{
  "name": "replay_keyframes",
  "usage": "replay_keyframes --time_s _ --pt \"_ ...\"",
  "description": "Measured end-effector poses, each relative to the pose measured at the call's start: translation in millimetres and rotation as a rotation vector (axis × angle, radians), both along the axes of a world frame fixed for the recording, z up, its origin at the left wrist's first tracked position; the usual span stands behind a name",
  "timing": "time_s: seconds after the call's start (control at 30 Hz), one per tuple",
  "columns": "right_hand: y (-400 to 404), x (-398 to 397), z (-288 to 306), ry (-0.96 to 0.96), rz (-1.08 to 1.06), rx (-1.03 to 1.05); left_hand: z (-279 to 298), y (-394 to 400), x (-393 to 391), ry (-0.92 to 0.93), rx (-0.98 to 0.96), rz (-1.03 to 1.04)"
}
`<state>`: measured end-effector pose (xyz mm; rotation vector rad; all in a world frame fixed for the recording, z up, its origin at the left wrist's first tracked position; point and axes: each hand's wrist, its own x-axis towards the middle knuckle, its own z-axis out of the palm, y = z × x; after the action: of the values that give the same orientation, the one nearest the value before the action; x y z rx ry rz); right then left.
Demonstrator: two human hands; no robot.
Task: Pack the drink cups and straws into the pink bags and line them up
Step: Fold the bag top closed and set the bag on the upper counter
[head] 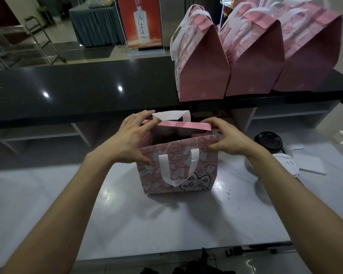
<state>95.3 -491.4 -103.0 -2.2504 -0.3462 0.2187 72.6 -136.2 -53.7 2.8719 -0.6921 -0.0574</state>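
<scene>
Open pink bag (178, 165): upright on the white worktop (127, 214), mouth open, between both hands; white handle hanging down its near face
Left hand (133, 139): grasping the bag's left top edge; fingers over the far rim, thumb on the near panel
Right hand (224, 137): pinching the bag's right top corner
Packed bags (253, 62): three in a row on the black counter (77, 86), well beyond the hands
Black-lidded cup (268, 141): on the worktop, right of the right hand, apart from it

4 pink bags: 1 open pink bag (178, 165), 3 closed bags (253, 56) behind it; 1 black-lidded cup (268, 141) right of it.
</scene>
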Motion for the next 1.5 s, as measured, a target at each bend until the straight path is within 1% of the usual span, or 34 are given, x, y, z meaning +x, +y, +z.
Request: replay_keyframes --time_s 0.07,0.2,0.27,0.33,0.4,0.43,0.57,0.63,0.7,0.77,0.87,1.0,1.1,1.17,1.27,1.33,1.43,1.5 --pt "2.8 3.2 -0.9 -0.027 -0.043 -0.025 -0.5 2.0 1.4 0.048 -0.122 0.026" --pt "5.4 4.7 -4.3 -0.020 -0.093 -0.012 -9.1 19.0 4.8 0.129 -0.468 0.027" --pt "5.5 4.7 -7.3 -0.019 -0.094 -0.009 -18.1 26.7 6.5 0.215 -0.573 0.079" --pt "5.6 5.1 -9.4 -0.024 -0.097 -0.001 -28.6 32.8 8.1 0.342 -0.635 0.103" --pt "5.9 5.5 -12.2 -0.032 -0.105 0.004 -38.3 35.7 9.2 0.392 -0.700 0.129" --pt "6.1 5.9 -13.9 -0.040 -0.113 0.001 -42.8 35.6 10.4 0.359 -0.733 0.155" --pt "7.0 6.9 -20.1 -0.076 -0.143 -0.009 -58.8 24.2 11.9 0.119 -0.804 0.270" --pt "7.6 5.3 -21.5 -0.109 -0.140 0.018 -64.5 18.4 11.1 0.053 -0.868 0.303" --pt "9.1 1.7 -23.0 -0.184 -0.126 0.013 -70.8 15.7 10.8 -0.007 -0.901 0.315" --pt "11.0 -0.2 -26.6 -0.256 -0.128 -0.053 -77.1 16.5 12.4 -0.066 -0.876 0.314" --pt "14.6 -2.2 -30.2 -0.309 -0.144 -0.146 -82.1 20.3 15.1 -0.130 -0.788 0.292" --pt "13.5 -4.3 -32.0 -0.357 -0.084 -0.145 -81.4 27.3 17.7 -0.166 -0.699 0.227" --pt "12.4 -7.6 -30.1 -0.373 -0.049 -0.120 -75.1 33.2 14.5 -0.142 -0.643 0.158" --pt "13.0 -8.3 -29.6 -0.397 -0.064 -0.118 -70.4 35.4 12.4 -0.132 -0.610 0.134" --pt "15.1 -8.0 -28.0 -0.340 -0.114 -0.120 -66.1 33.8 15.3 -0.137 -0.556 0.171" --pt "15.5 -7.0 -24.5 -0.294 -0.102 -0.133 -63.3 31.5 17.6 -0.104 -0.502 0.160" --pt "13.8 -3.7 -19.4 -0.303 -0.088 -0.150 -60.6 30.3 23.8 -0.102 -0.376 0.080" --pt "12.8 -1.7 -18.1 -0.327 -0.094 -0.170 -58.1 30.4 27.6 -0.109 -0.328 0.069"
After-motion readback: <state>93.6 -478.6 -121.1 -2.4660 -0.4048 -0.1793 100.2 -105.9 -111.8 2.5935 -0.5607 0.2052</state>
